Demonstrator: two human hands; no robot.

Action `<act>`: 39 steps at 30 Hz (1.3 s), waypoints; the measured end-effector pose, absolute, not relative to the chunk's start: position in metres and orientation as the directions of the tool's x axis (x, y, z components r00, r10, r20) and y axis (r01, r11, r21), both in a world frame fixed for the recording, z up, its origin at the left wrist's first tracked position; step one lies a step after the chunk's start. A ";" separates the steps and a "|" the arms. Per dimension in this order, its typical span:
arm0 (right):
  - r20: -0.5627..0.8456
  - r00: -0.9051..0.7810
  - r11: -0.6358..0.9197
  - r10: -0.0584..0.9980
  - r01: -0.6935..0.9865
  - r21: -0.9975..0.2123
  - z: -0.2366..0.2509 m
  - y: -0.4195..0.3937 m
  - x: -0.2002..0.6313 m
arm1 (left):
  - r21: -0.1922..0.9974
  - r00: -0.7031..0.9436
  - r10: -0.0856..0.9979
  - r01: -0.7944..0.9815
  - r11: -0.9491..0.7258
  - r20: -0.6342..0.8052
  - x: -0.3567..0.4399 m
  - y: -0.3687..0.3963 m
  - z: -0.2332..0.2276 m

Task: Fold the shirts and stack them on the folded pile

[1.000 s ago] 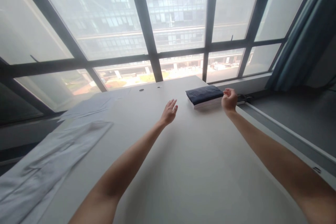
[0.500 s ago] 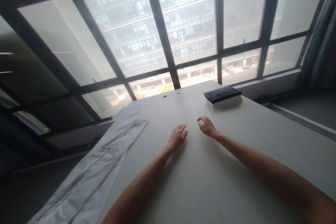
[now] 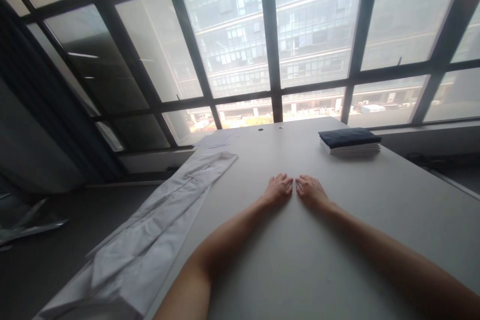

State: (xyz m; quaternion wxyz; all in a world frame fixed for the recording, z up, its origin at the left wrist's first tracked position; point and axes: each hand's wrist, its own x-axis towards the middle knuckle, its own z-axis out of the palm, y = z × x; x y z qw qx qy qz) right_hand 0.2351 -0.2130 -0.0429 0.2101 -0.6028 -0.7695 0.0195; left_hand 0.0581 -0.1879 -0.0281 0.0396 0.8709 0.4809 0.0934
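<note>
1. Left hand flat, palm down on the table, fingers spread, gripping nothing.
2. Right hand likewise flat and empty, just beside the left, fingertips nearly touching near the table's middle.
3. Stack of folded cloth, dark piece on top, near the far right corner, well apart from both hands.
4. Long white cloth draped along the left edge.

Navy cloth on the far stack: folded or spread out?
Folded. The navy cloth lies as a compact rectangle atop a neat stack of white folded pieces at the table's far right, apart from both hands.
</note>
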 end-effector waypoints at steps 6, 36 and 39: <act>0.309 -0.198 0.285 0.930 0.920 -0.267 -0.042 -0.214 0.236 | 0.170 0.513 0.850 0.833 -0.527 0.122 0.058 -0.186 -0.030; 0.317 -0.256 0.322 0.913 0.931 -0.175 -0.061 -0.208 0.246 | 0.126 0.232 0.964 0.960 -0.248 0.134 -0.124 -0.171 0.034; 0.321 -0.258 0.324 0.911 0.931 -0.171 -0.060 -0.208 0.244 | 0.050 0.033 0.979 0.998 -0.044 0.201 -0.180 -0.193 0.029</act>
